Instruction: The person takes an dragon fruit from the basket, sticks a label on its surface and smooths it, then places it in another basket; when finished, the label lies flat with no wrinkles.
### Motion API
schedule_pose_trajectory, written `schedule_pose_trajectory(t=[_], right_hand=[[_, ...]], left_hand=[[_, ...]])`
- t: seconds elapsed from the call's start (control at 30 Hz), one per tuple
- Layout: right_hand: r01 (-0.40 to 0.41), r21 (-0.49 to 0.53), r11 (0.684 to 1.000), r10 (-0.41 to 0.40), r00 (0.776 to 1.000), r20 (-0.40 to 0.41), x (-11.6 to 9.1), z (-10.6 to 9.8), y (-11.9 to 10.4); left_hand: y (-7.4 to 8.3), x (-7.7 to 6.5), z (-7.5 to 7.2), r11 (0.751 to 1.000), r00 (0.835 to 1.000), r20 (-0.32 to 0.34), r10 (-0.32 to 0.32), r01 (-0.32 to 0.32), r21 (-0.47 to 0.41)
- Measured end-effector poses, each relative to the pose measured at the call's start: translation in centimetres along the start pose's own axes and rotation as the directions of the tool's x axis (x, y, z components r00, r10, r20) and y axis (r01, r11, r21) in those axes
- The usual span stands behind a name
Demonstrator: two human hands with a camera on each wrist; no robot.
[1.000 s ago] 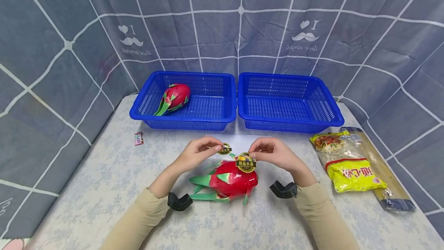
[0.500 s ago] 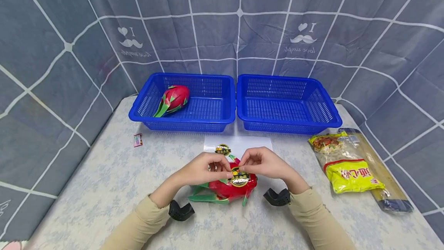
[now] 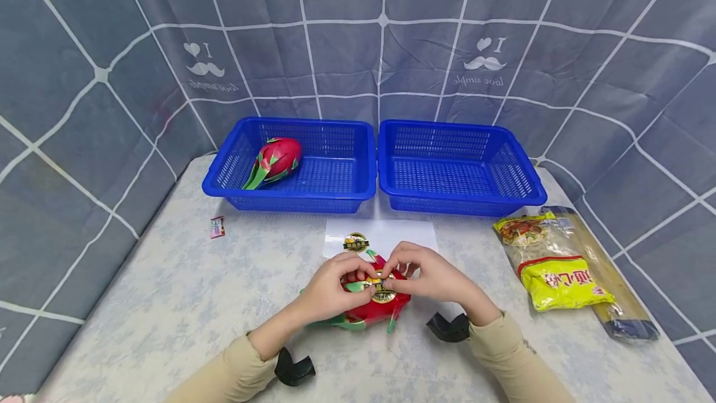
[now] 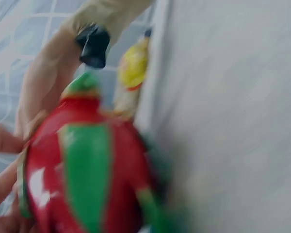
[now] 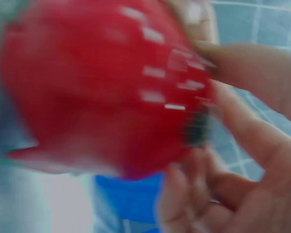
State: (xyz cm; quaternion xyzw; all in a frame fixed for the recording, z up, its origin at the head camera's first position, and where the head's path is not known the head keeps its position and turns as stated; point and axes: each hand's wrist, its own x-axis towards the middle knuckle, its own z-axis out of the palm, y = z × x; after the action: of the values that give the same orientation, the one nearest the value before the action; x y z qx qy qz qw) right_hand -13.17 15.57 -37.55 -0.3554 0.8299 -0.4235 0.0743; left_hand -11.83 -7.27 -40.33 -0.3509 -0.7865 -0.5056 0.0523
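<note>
A red toy dragon fruit [image 3: 369, 311] with green leaf tips lies on the table before me. On its upper side is a round black-and-gold sticker [image 3: 383, 295]. My left hand [image 3: 334, 288] has thumb and forefinger at the sticker's left edge, fingers curled. From the other side my right hand [image 3: 427, 275] pinches the sticker's upper right edge. The fingers cover part of the sticker. The fruit's red skin [image 5: 102, 87] fills much of the blurred right wrist view, and its green leaf [image 4: 87, 174] shows in the left wrist view.
A second sticker [image 3: 355, 242] sits on white paper [image 3: 411, 232] behind the fruit. Two blue baskets stand at the back; the left basket [image 3: 291, 194] holds another dragon fruit [image 3: 281, 157], beside the right basket [image 3: 464, 199]. A small packet [image 3: 217, 227] lies left, food bags [image 3: 562, 278] right.
The right hand has brought its sticker down onto the dragon fruit. My left hand has left the other sticker on the paper and come to the fruit.
</note>
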Motion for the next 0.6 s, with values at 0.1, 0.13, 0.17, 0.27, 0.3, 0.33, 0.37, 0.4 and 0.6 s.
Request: schedule_pose_trajectory(t=[0.1, 0.13, 0.17, 0.27, 0.3, 0.33, 0.37, 0.4, 0.6], right_hand=[[-0.001, 0.008, 1.000, 0.002, 0.997, -0.079, -0.7, 1.0, 0.5], [-0.005, 0.018, 1.000, 0.007, 0.994, -0.106, -0.9, 1.4, 0.7], [-0.004, 0.027, 1.000, 0.007, 0.991, -0.131, -1.1, 1.8, 0.9], [0.019, 0.052, 0.998, -0.008, 0.980, -0.199, -1.6, 2.8, 1.4], [0.025, 0.061, 0.998, -0.011, 0.976, -0.217, -1.8, 3.1, 1.5], [0.021, 0.067, 0.998, -0.005, 0.973, -0.232, -1.9, 3.4, 1.6], [0.016, 0.076, 0.997, 0.003, 0.970, -0.244, -2.1, 3.7, 1.7], [0.009, 0.083, 0.996, 0.012, 0.968, -0.251, -2.2, 3.9, 1.7], [-0.014, 0.110, 0.994, 0.040, 0.969, -0.243, -2.7, 4.5, 2.2]], left_hand=[[-0.1, -1.2, 0.9, 0.999, 0.993, -0.122, -0.005, 0.010, 0.042], [-0.2, -1.5, 1.1, 0.999, 0.988, -0.154, -0.005, 0.013, 0.048], [-0.3, -1.8, 1.4, 0.998, 0.983, -0.182, -0.002, 0.013, 0.059], [-0.5, -2.2, 1.9, 0.997, 0.971, -0.239, 0.016, 0.003, 0.079], [-0.6, -2.3, 2.0, 0.996, 0.969, -0.247, 0.024, -0.003, 0.085], [-0.7, -2.3, 2.1, 0.996, 0.967, -0.252, 0.033, -0.010, 0.090], [-0.7, -2.4, 2.1, 0.995, 0.967, -0.252, 0.047, -0.022, 0.099], [-0.8, -2.4, 2.2, 0.994, 0.967, -0.247, 0.063, -0.038, 0.102], [-1.2, -2.2, 1.6, 0.997, 0.981, -0.182, 0.072, -0.075, -0.010]])
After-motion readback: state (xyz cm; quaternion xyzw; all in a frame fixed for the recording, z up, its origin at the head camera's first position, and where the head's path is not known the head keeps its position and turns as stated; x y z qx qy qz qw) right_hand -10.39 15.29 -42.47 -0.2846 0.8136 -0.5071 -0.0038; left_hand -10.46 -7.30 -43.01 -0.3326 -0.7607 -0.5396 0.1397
